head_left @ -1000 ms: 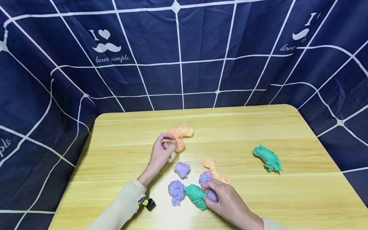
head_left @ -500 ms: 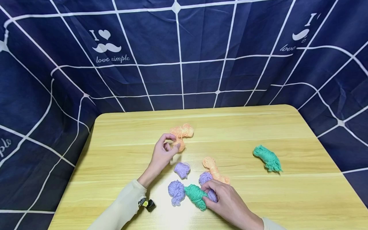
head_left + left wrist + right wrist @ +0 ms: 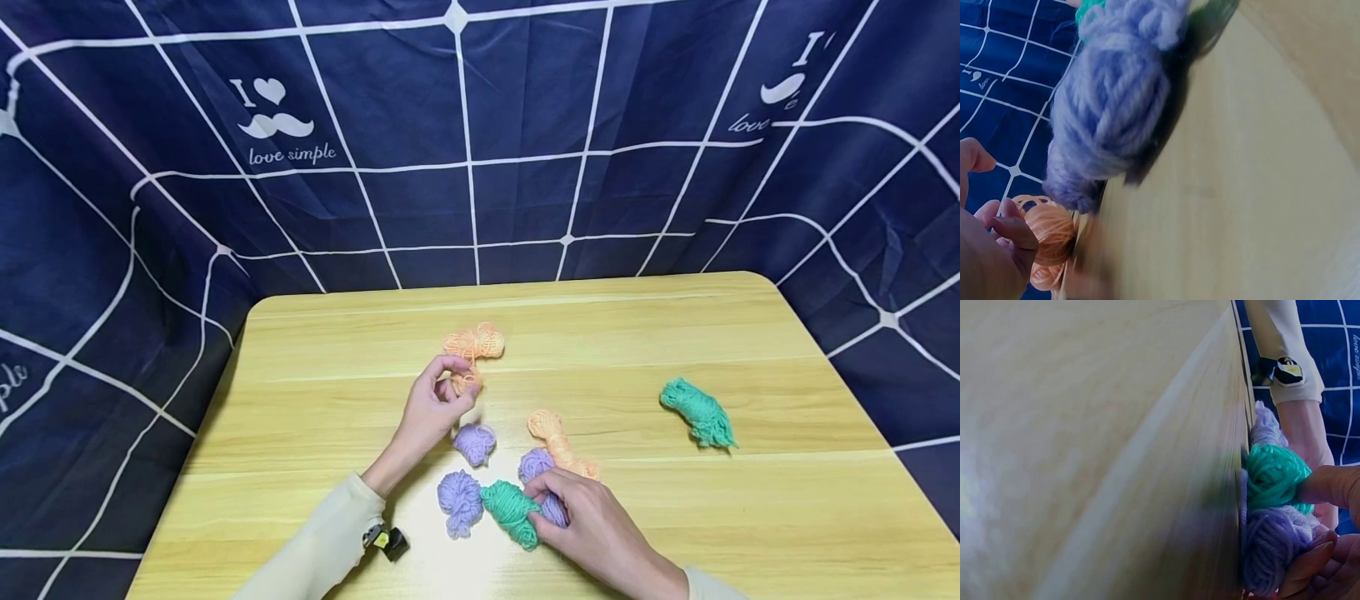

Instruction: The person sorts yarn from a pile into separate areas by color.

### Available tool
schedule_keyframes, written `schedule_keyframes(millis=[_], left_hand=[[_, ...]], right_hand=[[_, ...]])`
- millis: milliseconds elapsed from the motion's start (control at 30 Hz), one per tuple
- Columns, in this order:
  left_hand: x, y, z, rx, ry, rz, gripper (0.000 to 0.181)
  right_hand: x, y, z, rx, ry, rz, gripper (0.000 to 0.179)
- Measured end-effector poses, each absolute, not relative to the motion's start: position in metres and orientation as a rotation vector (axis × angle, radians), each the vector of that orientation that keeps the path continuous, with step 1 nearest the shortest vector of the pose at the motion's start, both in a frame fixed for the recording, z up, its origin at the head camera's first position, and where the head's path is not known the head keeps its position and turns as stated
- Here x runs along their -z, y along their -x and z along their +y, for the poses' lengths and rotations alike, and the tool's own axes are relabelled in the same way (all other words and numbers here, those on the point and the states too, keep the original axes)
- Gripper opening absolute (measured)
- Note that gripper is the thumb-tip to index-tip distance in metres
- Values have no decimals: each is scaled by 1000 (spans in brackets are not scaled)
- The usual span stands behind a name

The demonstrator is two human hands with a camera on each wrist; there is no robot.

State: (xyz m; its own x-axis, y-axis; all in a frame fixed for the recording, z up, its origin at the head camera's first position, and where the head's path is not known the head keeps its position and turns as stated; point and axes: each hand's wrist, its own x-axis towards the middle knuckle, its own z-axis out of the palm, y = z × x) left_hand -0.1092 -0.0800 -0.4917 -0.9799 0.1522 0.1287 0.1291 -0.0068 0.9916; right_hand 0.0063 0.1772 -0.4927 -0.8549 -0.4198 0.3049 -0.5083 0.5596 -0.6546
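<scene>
In the head view, my left hand (image 3: pixel 429 412) is at a small orange yarn ball (image 3: pixel 465 381), thumb and index finger parted around it. The left wrist view has the thumb apart from this orange ball (image 3: pixel 1052 231), with the other fingers bent beside it. Behind it lies a tied orange yarn skein (image 3: pixel 486 342). My right hand (image 3: pixel 592 518) pinches the end of a green yarn bundle (image 3: pixel 510 510) on the table. Partly under that hand is a purple yarn bundle (image 3: pixel 553 508); the right wrist view shows curled fingers against the purple yarn (image 3: pixel 1269 550).
Two purple yarn bundles, one nearer (image 3: pixel 460 497) and one farther (image 3: pixel 475 443), lie left of my right hand. An orange skein (image 3: pixel 555 437) sits just beyond that hand. Farther right is another green bundle (image 3: pixel 699 412). Blue checked cloth (image 3: pixel 525 200) surrounds the wooden table (image 3: pixel 337 333).
My left hand has shifted slightly right and nearer, its thumb now partly in front of the small orange ball. The right hand and the green bundle have stayed put.
</scene>
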Motion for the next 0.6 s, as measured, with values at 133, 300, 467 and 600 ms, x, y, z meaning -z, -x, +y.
schedule_keyframes(millis=[133, 300, 467, 600], left_hand=[[491, 107, -78, -2184, -351, 2220, 37], [491, 104, -76, -2147, -399, 2251, 39], [492, 102, -74, -2120, -462, 2235, 45], [493, 101, -71, -2092, -492, 2230, 46]], right_hand=[[493, -6, 177, -1175, -801, -2670, 33], [494, -6, 177, -1171, -799, -2676, 33], [495, -6, 177, -1157, -801, -2675, 33], [495, -7, 177, -1148, -793, -2682, 32]])
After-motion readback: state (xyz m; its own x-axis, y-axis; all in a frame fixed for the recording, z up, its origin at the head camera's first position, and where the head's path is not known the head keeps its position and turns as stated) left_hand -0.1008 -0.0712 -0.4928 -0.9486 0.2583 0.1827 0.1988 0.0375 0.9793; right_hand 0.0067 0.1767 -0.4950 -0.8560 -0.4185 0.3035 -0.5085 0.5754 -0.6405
